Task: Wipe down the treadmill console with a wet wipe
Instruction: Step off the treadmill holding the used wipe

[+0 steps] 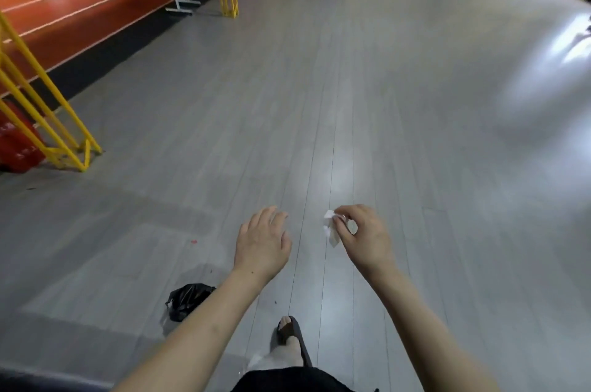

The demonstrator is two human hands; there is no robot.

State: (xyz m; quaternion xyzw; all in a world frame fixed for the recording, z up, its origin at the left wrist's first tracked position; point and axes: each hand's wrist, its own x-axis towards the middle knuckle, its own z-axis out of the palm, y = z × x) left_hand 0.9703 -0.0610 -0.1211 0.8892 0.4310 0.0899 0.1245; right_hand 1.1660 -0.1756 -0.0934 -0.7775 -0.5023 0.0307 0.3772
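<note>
Wet wipe pinched in the right hand, above a grey floor

The crumpled white wet wipe [331, 227] hangs from the right hand [364, 236], clamped between thumb and fingertips; the left hand [262, 241] hovers beside it, fingers relaxed and apart (holding nothing), with a black plastic bag [187, 300] on the floor [351, 103] below.

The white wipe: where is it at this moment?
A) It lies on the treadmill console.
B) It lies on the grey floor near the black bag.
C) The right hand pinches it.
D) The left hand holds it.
C: the right hand pinches the crumpled white wipe in its fingertips above the floor, while the left hand is open and holds nothing.
</note>
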